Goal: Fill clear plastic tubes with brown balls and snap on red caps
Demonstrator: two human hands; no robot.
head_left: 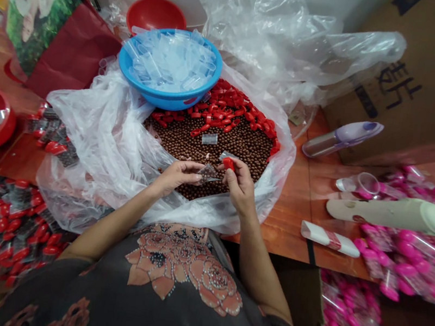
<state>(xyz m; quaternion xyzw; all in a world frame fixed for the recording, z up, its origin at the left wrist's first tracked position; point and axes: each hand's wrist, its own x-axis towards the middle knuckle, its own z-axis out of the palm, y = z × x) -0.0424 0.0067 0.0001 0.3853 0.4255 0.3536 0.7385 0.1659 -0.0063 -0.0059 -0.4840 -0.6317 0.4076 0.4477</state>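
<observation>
My left hand [177, 176] pinches a small transparent plastic tube [208, 174] over a heap of brown beads [240, 147]. My right hand [241, 186] holds a red cap [229, 164] by its fingertips, just beside the tube's mouth, and the two are not visibly joined. The beads and a mass of loose red caps [226, 108] lie in a white plastic sheet [94, 132]. A loose transparent tube [210, 138] rests on the beads. A blue basin [165, 98] full of empty transparent tubes sits at the far edge of the heap.
Behind the basin is a red bowl [156, 14]. Filled tubes with red caps [13, 227] are piled at lower left, and pink-capped ones [407, 242] at right. On the wooden table [288, 213] stand a cream cylinder [391, 211] and a flask [341, 138].
</observation>
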